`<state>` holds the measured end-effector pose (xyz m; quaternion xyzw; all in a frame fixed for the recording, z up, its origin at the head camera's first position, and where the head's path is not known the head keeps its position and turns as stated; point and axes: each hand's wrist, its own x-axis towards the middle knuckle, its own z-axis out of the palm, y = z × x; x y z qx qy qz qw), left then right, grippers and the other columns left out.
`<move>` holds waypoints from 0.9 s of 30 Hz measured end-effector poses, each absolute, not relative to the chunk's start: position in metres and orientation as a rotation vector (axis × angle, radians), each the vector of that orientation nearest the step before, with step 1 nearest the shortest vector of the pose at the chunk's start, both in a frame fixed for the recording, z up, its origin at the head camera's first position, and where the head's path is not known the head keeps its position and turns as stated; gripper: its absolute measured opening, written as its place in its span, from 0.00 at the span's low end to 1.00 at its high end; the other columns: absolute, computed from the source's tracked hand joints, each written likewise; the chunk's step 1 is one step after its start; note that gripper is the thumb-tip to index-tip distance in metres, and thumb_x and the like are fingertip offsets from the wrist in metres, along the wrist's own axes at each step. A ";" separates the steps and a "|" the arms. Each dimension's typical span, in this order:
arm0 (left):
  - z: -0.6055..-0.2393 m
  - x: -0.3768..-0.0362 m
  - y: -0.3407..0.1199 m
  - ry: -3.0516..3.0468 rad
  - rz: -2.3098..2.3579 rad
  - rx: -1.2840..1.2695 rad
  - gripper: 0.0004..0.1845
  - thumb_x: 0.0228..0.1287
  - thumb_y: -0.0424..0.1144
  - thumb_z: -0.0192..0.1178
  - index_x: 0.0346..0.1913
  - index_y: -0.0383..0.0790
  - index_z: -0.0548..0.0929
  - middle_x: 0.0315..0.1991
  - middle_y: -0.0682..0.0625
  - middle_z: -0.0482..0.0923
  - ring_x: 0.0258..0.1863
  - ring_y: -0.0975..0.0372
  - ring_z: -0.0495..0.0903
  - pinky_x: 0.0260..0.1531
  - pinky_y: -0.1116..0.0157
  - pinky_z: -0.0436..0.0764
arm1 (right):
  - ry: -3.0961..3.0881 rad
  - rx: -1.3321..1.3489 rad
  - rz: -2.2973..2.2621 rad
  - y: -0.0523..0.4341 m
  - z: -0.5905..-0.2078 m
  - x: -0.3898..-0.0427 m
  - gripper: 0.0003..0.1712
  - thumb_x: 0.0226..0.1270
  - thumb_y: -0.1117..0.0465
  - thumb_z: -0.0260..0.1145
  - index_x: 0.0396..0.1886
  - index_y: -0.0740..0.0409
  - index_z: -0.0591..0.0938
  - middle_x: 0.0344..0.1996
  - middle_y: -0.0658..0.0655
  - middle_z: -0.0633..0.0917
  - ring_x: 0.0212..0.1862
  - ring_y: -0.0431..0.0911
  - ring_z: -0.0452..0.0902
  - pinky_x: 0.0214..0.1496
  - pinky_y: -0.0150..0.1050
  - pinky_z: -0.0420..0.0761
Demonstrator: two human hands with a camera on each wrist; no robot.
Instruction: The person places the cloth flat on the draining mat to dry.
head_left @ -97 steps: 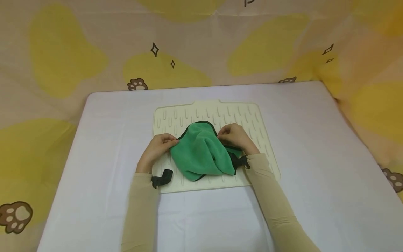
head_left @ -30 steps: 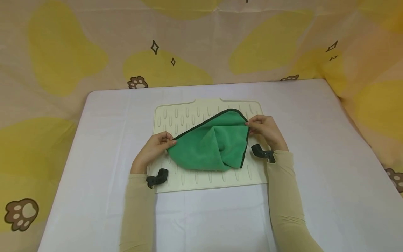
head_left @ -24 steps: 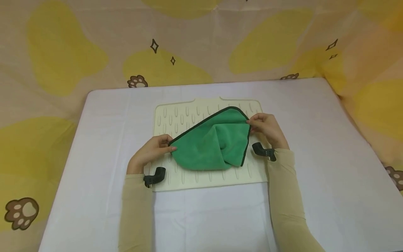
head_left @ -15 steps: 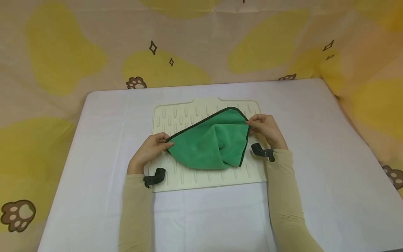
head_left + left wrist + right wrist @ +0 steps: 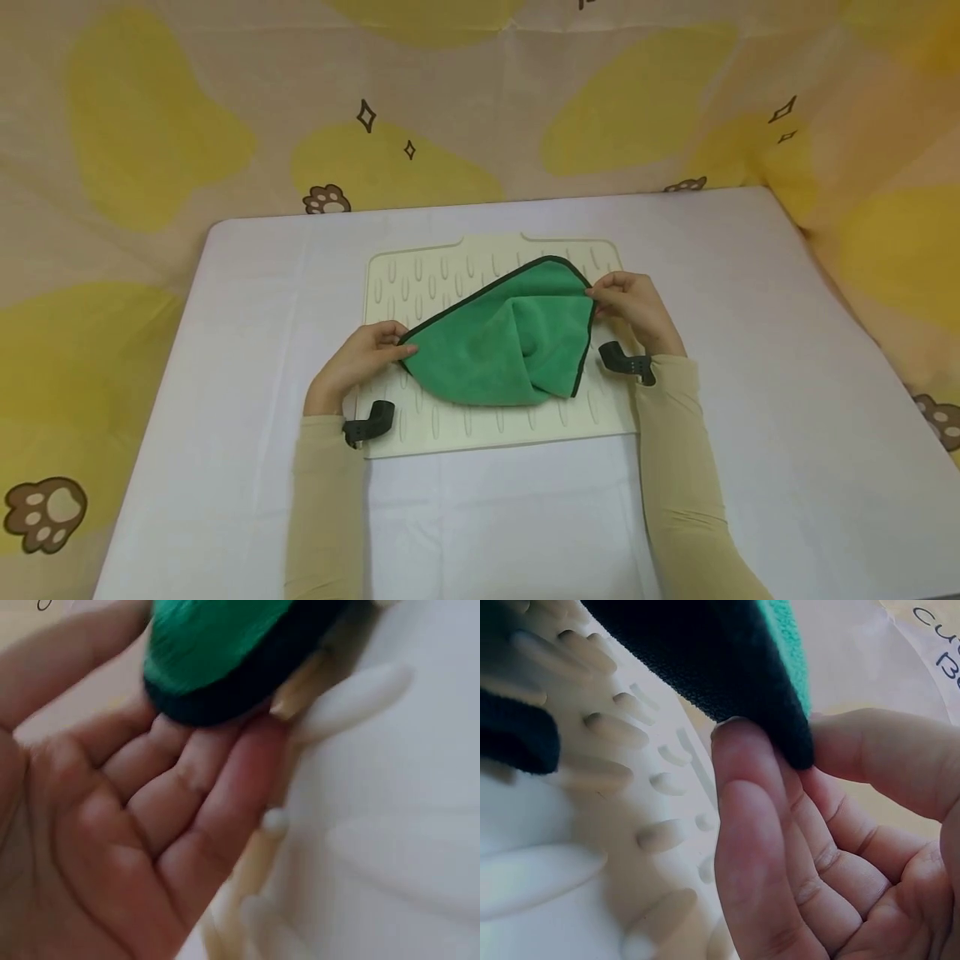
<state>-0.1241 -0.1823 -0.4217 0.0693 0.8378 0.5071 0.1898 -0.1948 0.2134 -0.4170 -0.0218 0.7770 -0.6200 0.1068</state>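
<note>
A green cloth (image 5: 480, 350) with a black edging lies partly spread and wrinkled over a cream ribbed mat (image 5: 450, 433). Its upper edge runs slanting between both hands, and a fold bunches near its middle. My left hand (image 5: 360, 357) pinches the left corner between thumb and fingers; in the left wrist view the black-edged corner of the cloth (image 5: 217, 645) sits against the fingertips. At the right edge, my right hand (image 5: 637, 307) pinches the border. The right wrist view shows the dark edge of the cloth (image 5: 727, 667) between thumb and fingers, lifted above the mat's ridges.
The mat lies on a white-covered table (image 5: 262, 333). Behind the table hangs a yellow patterned curtain (image 5: 450, 100). Black wrist cameras (image 5: 371, 421) are strapped at both wrists, just over the mat.
Since 3.2 seconds ago, the right hand has moved right, drawing the bunched cloth wider. Over the last second the left hand shifted slightly left at the corner; the cloth otherwise stays nearly still.
</note>
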 end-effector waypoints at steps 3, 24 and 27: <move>-0.420 -0.124 -0.183 2.305 1.412 0.254 0.13 0.64 0.38 0.62 0.46 0.33 0.78 0.42 0.45 0.81 0.42 0.59 0.78 0.49 0.62 0.72 | 2.279 -0.063 -1.824 0.214 -0.417 -0.196 0.13 0.66 0.64 0.62 0.36 0.75 0.77 0.26 0.49 0.83 0.26 0.42 0.78 0.32 0.33 0.81; -0.422 -0.129 -0.181 2.405 1.465 0.151 0.10 0.65 0.38 0.60 0.40 0.31 0.79 0.30 0.49 0.82 0.30 0.61 0.75 0.35 0.68 0.71 | 2.238 -0.039 -1.855 0.223 -0.420 -0.196 0.13 0.65 0.64 0.63 0.36 0.74 0.77 0.26 0.49 0.82 0.25 0.41 0.77 0.33 0.31 0.80; -0.419 -0.126 -0.180 2.405 1.497 0.119 0.10 0.66 0.37 0.60 0.39 0.30 0.78 0.28 0.50 0.82 0.29 0.62 0.74 0.34 0.69 0.71 | 2.208 -0.030 -1.865 0.223 -0.423 -0.195 0.11 0.66 0.65 0.63 0.36 0.73 0.77 0.27 0.50 0.82 0.25 0.41 0.77 0.33 0.31 0.80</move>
